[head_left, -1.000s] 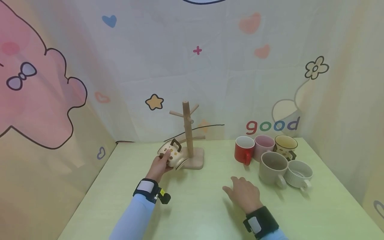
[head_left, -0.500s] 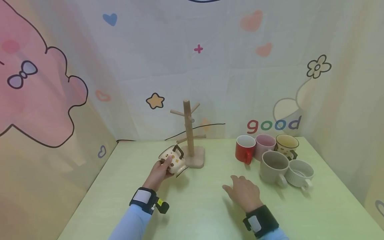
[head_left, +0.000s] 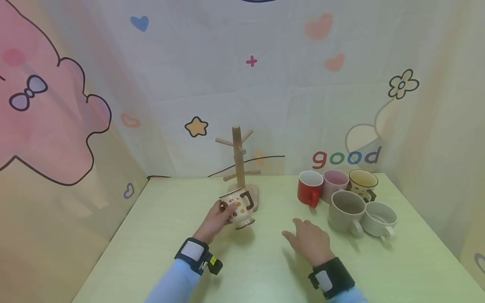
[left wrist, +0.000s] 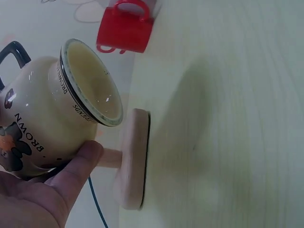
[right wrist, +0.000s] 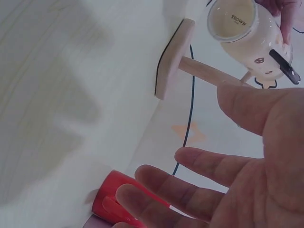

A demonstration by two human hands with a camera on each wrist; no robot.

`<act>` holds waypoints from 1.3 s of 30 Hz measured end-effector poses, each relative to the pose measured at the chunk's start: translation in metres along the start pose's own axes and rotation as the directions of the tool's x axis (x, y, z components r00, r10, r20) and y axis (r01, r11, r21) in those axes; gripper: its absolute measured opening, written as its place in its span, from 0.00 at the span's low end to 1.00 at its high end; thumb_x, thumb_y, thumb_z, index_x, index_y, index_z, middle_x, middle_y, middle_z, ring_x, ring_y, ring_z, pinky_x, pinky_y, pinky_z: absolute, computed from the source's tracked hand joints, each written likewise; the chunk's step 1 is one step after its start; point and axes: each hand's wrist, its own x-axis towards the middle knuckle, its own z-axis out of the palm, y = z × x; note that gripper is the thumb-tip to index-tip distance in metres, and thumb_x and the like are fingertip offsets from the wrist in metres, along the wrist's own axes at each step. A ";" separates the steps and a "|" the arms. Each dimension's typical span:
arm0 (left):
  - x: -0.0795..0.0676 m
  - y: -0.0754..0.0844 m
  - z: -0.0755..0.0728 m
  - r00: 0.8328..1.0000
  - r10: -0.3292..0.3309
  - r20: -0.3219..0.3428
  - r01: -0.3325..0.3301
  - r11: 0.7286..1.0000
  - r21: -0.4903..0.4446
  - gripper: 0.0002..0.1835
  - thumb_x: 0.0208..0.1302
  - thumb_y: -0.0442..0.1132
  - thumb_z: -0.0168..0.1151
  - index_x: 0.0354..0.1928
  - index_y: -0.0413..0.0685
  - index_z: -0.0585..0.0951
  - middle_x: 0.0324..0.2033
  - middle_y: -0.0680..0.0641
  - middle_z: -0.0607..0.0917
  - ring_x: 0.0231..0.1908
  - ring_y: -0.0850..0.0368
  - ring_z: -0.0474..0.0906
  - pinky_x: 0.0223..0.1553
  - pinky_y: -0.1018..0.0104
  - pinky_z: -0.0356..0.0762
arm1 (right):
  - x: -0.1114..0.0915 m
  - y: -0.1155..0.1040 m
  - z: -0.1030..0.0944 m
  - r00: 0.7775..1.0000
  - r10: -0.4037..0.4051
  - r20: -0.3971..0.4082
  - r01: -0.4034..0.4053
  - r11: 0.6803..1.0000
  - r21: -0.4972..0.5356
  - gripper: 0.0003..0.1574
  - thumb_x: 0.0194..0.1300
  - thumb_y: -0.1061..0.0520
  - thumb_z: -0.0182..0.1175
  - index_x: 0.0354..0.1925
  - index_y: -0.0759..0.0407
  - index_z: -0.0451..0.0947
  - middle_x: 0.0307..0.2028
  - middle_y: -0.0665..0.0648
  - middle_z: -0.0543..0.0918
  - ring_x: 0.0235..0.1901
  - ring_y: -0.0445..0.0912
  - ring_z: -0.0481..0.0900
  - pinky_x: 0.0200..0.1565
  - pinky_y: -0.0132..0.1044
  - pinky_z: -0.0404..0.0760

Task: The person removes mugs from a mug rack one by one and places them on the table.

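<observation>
My left hand (head_left: 217, 219) grips a cream mug (head_left: 240, 208) with brown bear and flower prints, holding it above the table in front of the wooden mug stand (head_left: 238, 160). The mug is slightly tilted, its dark handle towards the right. In the left wrist view, the thumb presses the side of the mug (left wrist: 45, 109), and its footed base faces the camera. My right hand (head_left: 310, 242) hovers over the table with nothing in it, fingers loosely spread. The right wrist view shows that hand (right wrist: 266, 166) apart from the held mug (right wrist: 256, 52).
At the right stand a red mug (head_left: 310, 189), a pink mug (head_left: 335, 185), a yellow patterned mug (head_left: 361, 183), a large grey mug (head_left: 342, 212) and a low white cup (head_left: 377, 221), close together. The table (head_left: 151, 240) meets a printed curtain (head_left: 265, 105) behind.
My left hand has carried the cream mug away from the stand's left side, to the right and nearer me, turning it more upright. The right hand has hardly moved.
</observation>
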 end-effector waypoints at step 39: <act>0.010 0.001 0.067 0.876 0.369 0.312 -0.478 0.758 0.445 0.41 0.65 0.51 0.65 0.75 0.55 0.56 0.63 0.49 0.74 0.58 0.58 0.74 0.58 0.58 0.74 | 0.002 -0.012 -0.015 0.992 -0.122 0.005 0.118 0.967 0.227 0.12 0.70 0.49 0.61 0.39 0.55 0.83 0.26 0.50 0.79 0.27 0.46 0.73 0.29 0.40 0.72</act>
